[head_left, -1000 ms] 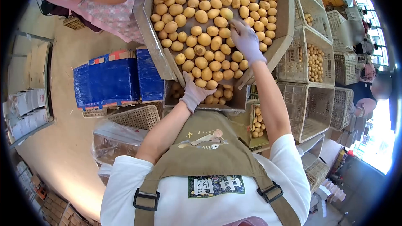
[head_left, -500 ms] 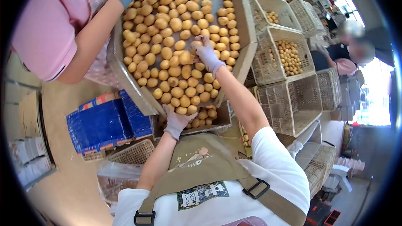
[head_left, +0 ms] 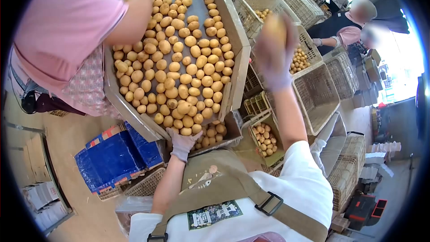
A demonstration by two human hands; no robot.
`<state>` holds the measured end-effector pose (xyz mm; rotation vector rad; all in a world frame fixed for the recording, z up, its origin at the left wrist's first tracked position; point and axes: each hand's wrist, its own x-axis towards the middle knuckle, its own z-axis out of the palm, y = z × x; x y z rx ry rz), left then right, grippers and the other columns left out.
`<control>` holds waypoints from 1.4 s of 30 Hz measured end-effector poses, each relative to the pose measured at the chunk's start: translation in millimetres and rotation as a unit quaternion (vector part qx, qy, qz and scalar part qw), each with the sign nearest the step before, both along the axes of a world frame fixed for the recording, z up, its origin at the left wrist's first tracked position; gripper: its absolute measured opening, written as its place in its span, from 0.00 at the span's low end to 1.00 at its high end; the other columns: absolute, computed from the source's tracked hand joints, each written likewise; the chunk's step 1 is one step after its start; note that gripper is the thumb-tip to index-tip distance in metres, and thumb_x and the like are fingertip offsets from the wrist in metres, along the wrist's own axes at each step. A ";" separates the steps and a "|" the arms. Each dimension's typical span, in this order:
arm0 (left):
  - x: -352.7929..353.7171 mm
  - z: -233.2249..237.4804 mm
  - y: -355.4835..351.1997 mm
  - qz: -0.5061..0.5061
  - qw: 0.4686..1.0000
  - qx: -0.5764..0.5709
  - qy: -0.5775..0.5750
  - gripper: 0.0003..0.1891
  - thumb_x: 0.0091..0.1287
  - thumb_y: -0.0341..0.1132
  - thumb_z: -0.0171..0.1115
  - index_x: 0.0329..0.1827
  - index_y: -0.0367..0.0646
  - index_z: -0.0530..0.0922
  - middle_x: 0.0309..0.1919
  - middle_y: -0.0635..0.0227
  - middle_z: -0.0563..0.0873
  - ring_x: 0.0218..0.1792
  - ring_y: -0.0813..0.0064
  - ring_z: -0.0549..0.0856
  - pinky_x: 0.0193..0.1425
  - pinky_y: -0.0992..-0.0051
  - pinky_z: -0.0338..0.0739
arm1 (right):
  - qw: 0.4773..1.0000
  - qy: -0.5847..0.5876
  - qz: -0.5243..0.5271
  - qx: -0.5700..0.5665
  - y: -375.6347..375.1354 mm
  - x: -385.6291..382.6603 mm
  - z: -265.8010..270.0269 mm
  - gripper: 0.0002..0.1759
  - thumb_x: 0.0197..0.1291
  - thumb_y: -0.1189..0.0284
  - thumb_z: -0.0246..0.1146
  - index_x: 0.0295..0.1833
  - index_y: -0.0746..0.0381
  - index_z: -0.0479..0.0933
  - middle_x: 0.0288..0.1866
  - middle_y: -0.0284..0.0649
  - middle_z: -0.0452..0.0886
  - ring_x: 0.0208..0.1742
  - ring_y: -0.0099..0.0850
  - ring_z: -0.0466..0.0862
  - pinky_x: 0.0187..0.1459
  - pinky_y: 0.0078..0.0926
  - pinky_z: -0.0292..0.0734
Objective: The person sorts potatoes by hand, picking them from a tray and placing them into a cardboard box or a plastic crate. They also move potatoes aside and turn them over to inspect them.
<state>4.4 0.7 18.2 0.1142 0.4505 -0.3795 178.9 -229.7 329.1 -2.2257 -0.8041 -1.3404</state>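
Note:
Round yellow-brown potatoes [head_left: 183, 91] lie spread over a tray with raised sides [head_left: 236, 62]. At its near opening my left hand [head_left: 182, 144], in a pale glove, is spread with its fingers against the lowest potatoes, above a box of more potatoes [head_left: 214, 135]. My right hand [head_left: 276, 54], gloved and blurred, is raised to the right of the tray, over the crates. Its fingers are closed round a yellowish potato [head_left: 277, 31].
A co-worker in pink [head_left: 67, 31] reaches over the tray's far left. Plastic crates [head_left: 316, 101] stand at the right, some holding potatoes. A smaller potato box [head_left: 265, 139] sits near my right side. Blue-wrapped boxes [head_left: 109, 154] are at lower left.
My right hand has lifted from the tray and swung right with a potato in it. My left hand stays at the opening. The view has shifted, and the co-worker's arm has moved.

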 end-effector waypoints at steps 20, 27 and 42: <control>4.2 2.4 -4.4 0.026 0.989 -0.046 0.139 0.50 0.64 0.81 0.33 0.81 0.56 0.54 0.78 0.62 0.62 0.76 0.49 0.64 0.72 0.29 0.57 | 0.821 0.480 -0.040 -0.307 103.8 -65.5 -226.5 0.27 0.56 0.63 0.65 0.64 0.45 0.77 0.76 0.50 0.66 0.77 0.51 0.64 0.73 0.64 0.51; -2.6 8.6 -5.0 -0.011 0.989 0.077 0.129 0.46 0.67 0.77 0.36 0.81 0.57 0.56 0.78 0.62 0.63 0.76 0.47 0.63 0.72 0.34 0.58 | 0.812 0.432 0.039 -0.392 47.6 -96.3 -234.1 0.38 0.60 0.63 0.64 0.77 0.42 0.63 0.76 0.47 0.66 0.72 0.46 0.70 0.70 0.58 0.60; -1.8 -5.2 -2.1 -0.002 0.990 0.046 0.132 0.49 0.62 0.77 0.50 0.80 0.55 0.56 0.78 0.65 0.62 0.77 0.52 0.61 0.74 0.29 0.51 | 0.783 0.600 -0.072 -0.151 57.9 -30.9 -194.8 0.15 0.60 0.62 0.61 0.50 0.54 0.84 0.59 0.45 0.81 0.58 0.45 0.81 0.56 0.44 0.76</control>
